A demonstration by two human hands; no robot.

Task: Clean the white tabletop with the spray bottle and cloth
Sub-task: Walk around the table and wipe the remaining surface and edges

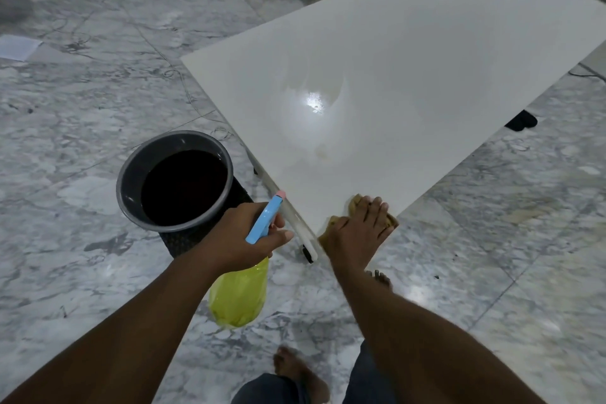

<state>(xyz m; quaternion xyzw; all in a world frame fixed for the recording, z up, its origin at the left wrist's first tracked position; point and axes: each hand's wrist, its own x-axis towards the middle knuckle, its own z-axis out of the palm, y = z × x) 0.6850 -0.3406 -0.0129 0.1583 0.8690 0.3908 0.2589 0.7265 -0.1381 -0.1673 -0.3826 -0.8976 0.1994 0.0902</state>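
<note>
Cloth [355,203] on worktop [393,75] near corner, right hand [359,233] pressing it flat, fingers straight. Left hand [242,236] grips spray bottle [241,292].

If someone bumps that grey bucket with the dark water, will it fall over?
Probably not easily: the bucket looks well filled with dark liquid, so likely heavy. It is wide too. A hard push might slosh liquid onto the marble floor.

- Plain glossy white across the counter [410,75].
- Mustard tan on the cloth [355,203].
- Translucent yellow-green on the spray bottle [239,295], light blue head, pink tip.
- Grey on the bucket [131,180], near-black liquid within.
- Grey-and-white marble veining over the floor [82,141].
- Black, finely dotted, on the mat [183,239].
</note>
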